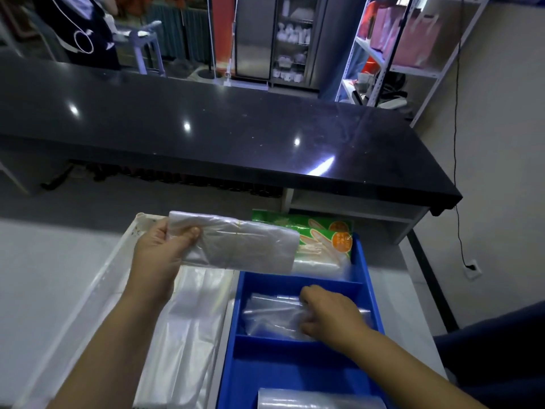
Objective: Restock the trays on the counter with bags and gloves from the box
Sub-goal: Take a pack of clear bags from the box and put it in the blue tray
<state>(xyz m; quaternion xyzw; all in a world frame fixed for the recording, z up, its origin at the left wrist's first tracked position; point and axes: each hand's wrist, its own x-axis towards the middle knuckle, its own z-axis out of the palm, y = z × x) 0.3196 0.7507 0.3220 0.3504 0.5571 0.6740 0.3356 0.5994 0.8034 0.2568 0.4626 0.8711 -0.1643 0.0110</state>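
Black glossy counter (206, 128) behind; bags going into the trays.
Left hand (160, 246) pinches a folded bundle of translucent plastic bags (241, 243) above and left of the right hand (330, 314), whose fingers curl into loose clear bags (271, 314) in the blue plastic divided tray (295, 367); the slick bundle may unfold or slip from that end grip.
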